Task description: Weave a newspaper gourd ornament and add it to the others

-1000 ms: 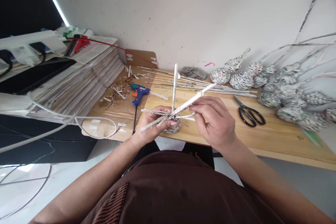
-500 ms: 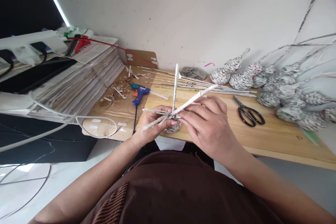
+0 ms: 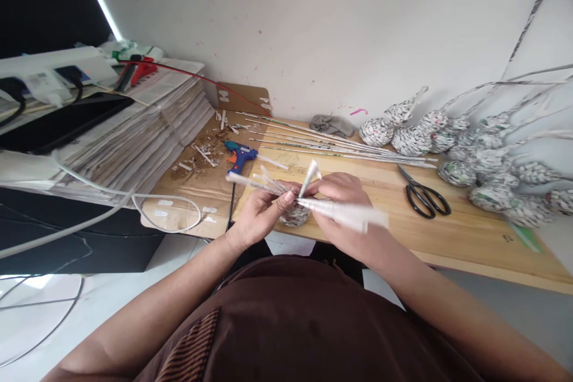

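A small woven newspaper piece (image 3: 295, 215) sits between my hands near the table's front edge, with several rolled paper strips sticking out of its top. My left hand (image 3: 262, 212) is closed on it, the thumb pressed on the base of the strips. On the other side my right hand (image 3: 342, 206) has its fingers bent at the strips; a wide paper strip (image 3: 353, 215), blurred by motion, lies across it and hides part of the fingers. Another strip (image 3: 308, 179) points up between the hands.
Black-handled scissors (image 3: 427, 200) lie at right, near several woven paper shapes (image 3: 412, 138). Long paper rods (image 3: 340, 143) and a grey cloth (image 3: 331, 125) are at the back. A blue glue gun (image 3: 242, 158), cardboard (image 3: 179, 212) and stacked newspapers (image 3: 179, 113) are at left.
The long strip has swung down toward me, over my right hand. The upright strip leans and looks shorter. My right hand has turned and shifted slightly left.
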`<state>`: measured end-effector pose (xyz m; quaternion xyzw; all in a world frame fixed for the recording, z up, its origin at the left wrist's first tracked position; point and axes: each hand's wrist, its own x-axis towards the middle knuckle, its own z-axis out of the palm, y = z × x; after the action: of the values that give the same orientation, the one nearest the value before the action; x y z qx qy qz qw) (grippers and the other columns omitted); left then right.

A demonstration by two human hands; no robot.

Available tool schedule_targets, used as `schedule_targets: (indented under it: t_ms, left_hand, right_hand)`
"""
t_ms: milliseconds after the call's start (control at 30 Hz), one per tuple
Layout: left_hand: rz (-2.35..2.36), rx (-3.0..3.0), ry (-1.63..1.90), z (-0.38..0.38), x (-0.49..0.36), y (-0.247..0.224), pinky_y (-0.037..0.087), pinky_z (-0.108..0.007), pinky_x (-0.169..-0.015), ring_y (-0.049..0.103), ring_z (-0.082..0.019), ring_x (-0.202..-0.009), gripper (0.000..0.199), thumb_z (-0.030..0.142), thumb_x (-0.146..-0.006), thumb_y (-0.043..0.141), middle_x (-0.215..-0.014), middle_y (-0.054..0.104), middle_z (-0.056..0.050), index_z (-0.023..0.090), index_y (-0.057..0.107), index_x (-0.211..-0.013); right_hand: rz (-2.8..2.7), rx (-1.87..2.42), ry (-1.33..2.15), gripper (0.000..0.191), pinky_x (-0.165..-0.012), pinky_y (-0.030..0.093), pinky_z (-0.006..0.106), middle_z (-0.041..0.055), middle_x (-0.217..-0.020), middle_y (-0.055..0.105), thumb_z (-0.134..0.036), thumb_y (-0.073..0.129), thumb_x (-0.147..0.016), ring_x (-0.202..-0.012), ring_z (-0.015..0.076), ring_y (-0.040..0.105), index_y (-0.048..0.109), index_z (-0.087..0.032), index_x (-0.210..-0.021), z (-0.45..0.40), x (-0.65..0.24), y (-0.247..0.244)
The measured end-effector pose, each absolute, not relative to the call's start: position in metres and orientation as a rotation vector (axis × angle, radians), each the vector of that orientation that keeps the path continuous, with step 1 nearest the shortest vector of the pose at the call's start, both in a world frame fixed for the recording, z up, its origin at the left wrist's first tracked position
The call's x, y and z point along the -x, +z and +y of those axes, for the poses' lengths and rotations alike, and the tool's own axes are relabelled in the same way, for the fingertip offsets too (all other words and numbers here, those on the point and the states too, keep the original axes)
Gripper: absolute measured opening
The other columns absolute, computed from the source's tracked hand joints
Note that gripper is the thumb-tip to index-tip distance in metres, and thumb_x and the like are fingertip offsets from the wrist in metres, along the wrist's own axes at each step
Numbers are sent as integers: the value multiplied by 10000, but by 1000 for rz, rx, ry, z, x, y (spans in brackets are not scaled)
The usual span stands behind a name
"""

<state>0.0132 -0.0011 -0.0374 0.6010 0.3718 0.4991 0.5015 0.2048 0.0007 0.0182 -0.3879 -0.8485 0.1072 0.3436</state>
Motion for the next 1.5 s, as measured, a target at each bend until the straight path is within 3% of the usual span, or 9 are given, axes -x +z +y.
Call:
schedule_targets:
  t_ms: [67,167,367,633,833,933,1100,1267,1500]
  left_hand:
    - [896,-1418,1177,-2,-13,-35,561,-303,-803,710,-221,-908,424,516,-962,561,-1006,773,-100,148,765,-1007]
    - [938,-1379,1199,-3,-16,-33,550,-310,-877,704,-211,-933,354,465,-941,616,-1030,775,-95,155,778,-993]
    - [1015,-1309,1152,-3,-20,-28,568,-264,-741,712,-184,-831,293,401,-877,706,-911,787,-75,152,774,-1016]
    - [1134,-1363,1115,-7,-22,-18,599,-265,-725,748,-189,-806,267,332,-867,715,-932,815,-68,154,787,-1052]
    - [1117,-1322,1166,-15,-26,-19,595,-293,-852,755,-215,-929,238,350,-892,713,-1001,815,-56,185,805,-1037]
    - [1120,-1339,1193,-22,-29,-24,597,-297,-817,749,-219,-915,254,371,-909,696,-1000,812,-61,183,803,-1041]
    - [1094,-1417,1245,-29,-30,-30,587,-264,-693,733,-185,-778,245,359,-932,664,-898,807,-53,169,799,-1007]
    - [1119,-1447,1276,-30,-29,-27,600,-307,-853,755,-231,-975,233,360,-905,697,-1017,812,-77,164,800,-979]
    - [1225,-1500,1281,-32,-32,-24,603,-313,-909,760,-221,-1014,230,336,-928,677,-1086,806,-56,178,783,-1058]
  right_hand:
    - [-2180,975,370,85,-857,449,396,24,-872,761,-173,665,-905,-861,211,659,738,-215,-914,1,-205,16]
    - [-2257,921,327,144,-896,441,414,42,-973,762,-137,633,-917,-938,223,641,738,-209,-985,-2,-208,15]
    - [-2453,777,150,271,-967,434,438,61,-1061,731,-45,581,-892,-1065,252,591,730,-206,-1051,-6,-217,19]
    - [-2492,800,-196,190,-977,478,460,83,-1097,744,-128,594,-969,-1137,274,613,717,-172,-1107,-1,-246,41]
    - [-2311,753,-493,211,-897,573,407,86,-1075,749,-159,620,-953,-1025,263,657,740,-233,-1110,9,-251,31]
    - [-2192,812,-426,219,-798,591,353,54,-997,767,-183,647,-950,-884,217,687,748,-279,-1119,4,-237,27]
    - [-2097,690,-121,186,-762,607,342,61,-930,785,-132,681,-920,-823,196,693,771,-224,-1055,-7,-216,26]
    - [-2232,475,259,244,-855,611,344,72,-1002,787,-70,703,-887,-949,194,690,771,-188,-1089,-14,-216,26]
    - [-2270,460,209,276,-902,637,356,109,-1064,781,-61,659,-916,-1040,208,735,733,-177,-1155,-25,-230,25]
